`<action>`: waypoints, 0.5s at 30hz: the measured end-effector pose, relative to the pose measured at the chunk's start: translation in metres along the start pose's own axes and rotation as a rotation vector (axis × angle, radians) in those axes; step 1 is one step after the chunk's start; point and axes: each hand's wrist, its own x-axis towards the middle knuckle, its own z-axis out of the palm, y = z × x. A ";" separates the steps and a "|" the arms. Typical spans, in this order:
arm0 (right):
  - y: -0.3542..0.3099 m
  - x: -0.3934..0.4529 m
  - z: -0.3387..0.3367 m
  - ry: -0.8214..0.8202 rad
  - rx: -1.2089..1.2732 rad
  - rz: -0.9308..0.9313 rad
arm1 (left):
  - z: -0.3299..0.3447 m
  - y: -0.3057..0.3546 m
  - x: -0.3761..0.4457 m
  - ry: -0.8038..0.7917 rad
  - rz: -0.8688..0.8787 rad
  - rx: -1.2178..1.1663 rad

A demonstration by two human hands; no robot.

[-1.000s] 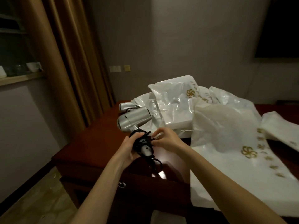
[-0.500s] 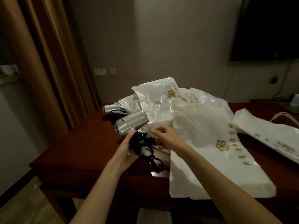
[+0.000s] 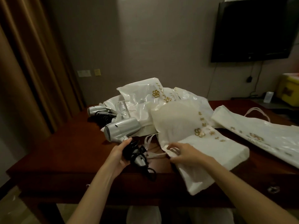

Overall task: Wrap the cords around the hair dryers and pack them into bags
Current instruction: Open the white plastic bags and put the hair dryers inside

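Note:
My left hand (image 3: 119, 155) grips the handle of a silver hair dryer (image 3: 122, 130), whose black cord (image 3: 135, 150) is wound around the handle, with a loose end trailing toward the table's front edge. My right hand (image 3: 184, 153) pinches the opening of a white bag (image 3: 186, 131) with a gold flower logo, close to its ribbon handles. The bag lies flat on the dark wooden table (image 3: 64, 152), just right of the dryer. A second silver hair dryer (image 3: 97, 110) lies further back, partly under a heap of plastic bags.
A pile of white plastic bags (image 3: 142, 101) sits at the table's middle back. Another white bag (image 3: 258, 136) lies at the right. A brown curtain (image 3: 32, 62) hangs at left, a wall television (image 3: 254, 29) at upper right, a yellow box (image 3: 289, 91) at far right.
My view has swung to the right. My right hand left the cord on the dryer and moved right onto the white bag's opening. My left hand keeps the dryer.

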 end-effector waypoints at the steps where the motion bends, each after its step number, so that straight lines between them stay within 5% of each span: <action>1: 0.010 -0.005 -0.010 -0.071 0.068 -0.003 | 0.006 -0.002 -0.001 -0.001 0.002 0.010; 10: 0.056 -0.022 -0.047 -0.170 0.283 0.066 | 0.063 -0.017 -0.003 -0.088 -0.073 -0.112; 15: 0.059 -0.017 -0.048 -0.056 0.060 0.013 | 0.060 -0.025 -0.008 -0.097 -0.055 -0.124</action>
